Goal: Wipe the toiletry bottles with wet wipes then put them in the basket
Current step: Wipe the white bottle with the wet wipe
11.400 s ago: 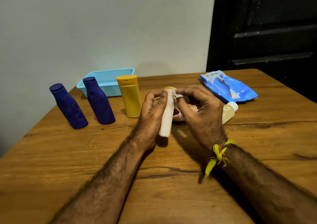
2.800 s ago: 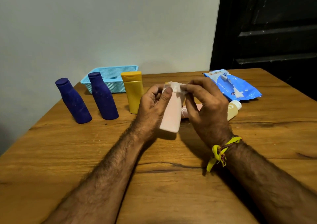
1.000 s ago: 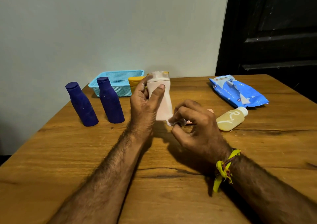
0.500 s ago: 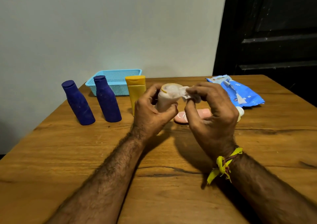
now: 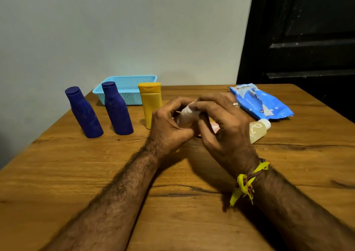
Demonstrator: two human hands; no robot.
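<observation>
- We find no brand we can read: the blue wet-wipe pack (image 5: 263,102) carries small white print and a round mark, too small to make out, and the clear bottle (image 5: 258,131) lying on its side shows a pale scrawl we cannot decipher.
- Our left hand (image 5: 169,127) curls round the lower body of the pale pink bottle (image 5: 185,116), thumb and fingers wrapped about it, holding it tilted with its upper end leaning away from us and to the right.
- Our right hand (image 5: 224,124) closes over the upper end of that same bottle, fingers bent across it; a ring sits on one finger and a yellow thread band (image 5: 245,183) circles the wrist.
- The wet wipe itself is hidden under the right fingers, so we cannot tell whether it lies between them and the bottle.
- The bottle shows only as a pale strip between the two hands, above the wooden table (image 5: 76,174).
- Just left of the left hand stands the yellow bottle (image 5: 150,104), upright on its cap end, and partly behind our knuckles.
- Further left stand two dark blue bottles, the nearer (image 5: 117,108) and the farther (image 5: 83,112), both upright and apart from each other.
- Behind these, against the wall, sits the light blue basket (image 5: 132,85); the nearer blue bottle and the yellow one cover part of its front wall.
- Right of the right hand lies the clear bottle, white cap pointing away, its lower part behind our hand; a pink thing (image 5: 215,127) peeps out beneath our palm.
- The wipe pack lies beyond it, flap lifted.
</observation>
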